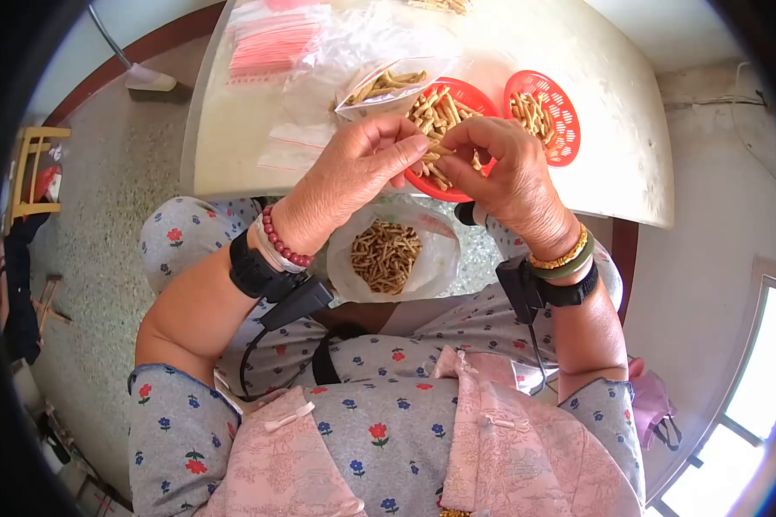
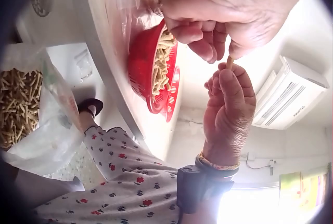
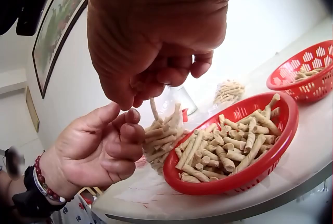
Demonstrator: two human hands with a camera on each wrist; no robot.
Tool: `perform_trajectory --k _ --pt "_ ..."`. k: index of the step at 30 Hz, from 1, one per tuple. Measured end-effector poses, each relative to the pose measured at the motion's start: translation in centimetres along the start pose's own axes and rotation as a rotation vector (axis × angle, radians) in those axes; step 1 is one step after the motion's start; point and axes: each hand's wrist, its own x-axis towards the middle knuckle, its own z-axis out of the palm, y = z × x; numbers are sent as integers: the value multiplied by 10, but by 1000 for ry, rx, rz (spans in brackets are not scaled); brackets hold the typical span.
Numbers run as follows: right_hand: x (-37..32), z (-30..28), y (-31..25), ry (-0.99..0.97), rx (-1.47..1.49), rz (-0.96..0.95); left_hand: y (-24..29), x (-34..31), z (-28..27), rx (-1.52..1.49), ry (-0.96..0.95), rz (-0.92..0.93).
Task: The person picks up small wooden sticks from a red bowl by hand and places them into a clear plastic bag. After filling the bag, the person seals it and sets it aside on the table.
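Observation:
Over the table's front edge, my left hand point(image 1: 353, 168) and right hand point(image 1: 513, 172) meet with fingertips close together. Both pinch a short tan root-like stick point(image 2: 230, 62) between thumb and fingers, one at each end; much of it is hidden by the fingers. Right below them a red plastic basket point(image 3: 291, 125) holds a heap of similar pale, twisted sticks point(image 3: 229, 148). Beside the basket, a clear plastic bag point(image 1: 351, 112) stands on the table, part filled with such sticks.
A second red basket point(image 1: 569, 129) with fewer sticks sits to the right on the white table point(image 1: 612, 103). Flat red-striped plastic bags point(image 1: 272, 43) lie at the far left. Between the knees, an open plastic bag point(image 1: 440, 258) holds darker brown sticks point(image 1: 386, 257).

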Motion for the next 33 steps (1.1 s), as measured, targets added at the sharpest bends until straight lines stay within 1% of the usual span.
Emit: perform_trajectory --k 2,6,9,12,15,17,21,23,30,32,33 --pt "1 1 1 21 -9 -54 0 0 0 22 0 2" --pt "0 1 2 7 -76 -63 2 -1 1 -31 -24 -15" --pt "-2 3 4 47 -159 -116 1 -1 2 -21 -33 -6" --pt "-2 2 2 31 -186 -134 -4 1 1 48 -47 -1" --pt "-1 0 -2 41 -145 -97 -7 3 -1 -20 -87 -7" --pt "-2 -1 -1 76 -127 -90 -7 3 -1 -135 -107 -26" --pt "-2 -3 -1 53 -123 -75 -4 2 0 -111 -90 -59" --pt "-2 -4 -2 37 -124 -94 -5 2 -1 -121 -122 -59" --pt "-1 -2 -2 56 -89 -125 -7 3 -1 -130 -129 -56" --pt "0 -1 -5 50 66 -40 -5 2 -1 -121 -146 -41" --pt "1 0 -5 51 65 -41 -5 2 -1 -120 -146 -39"
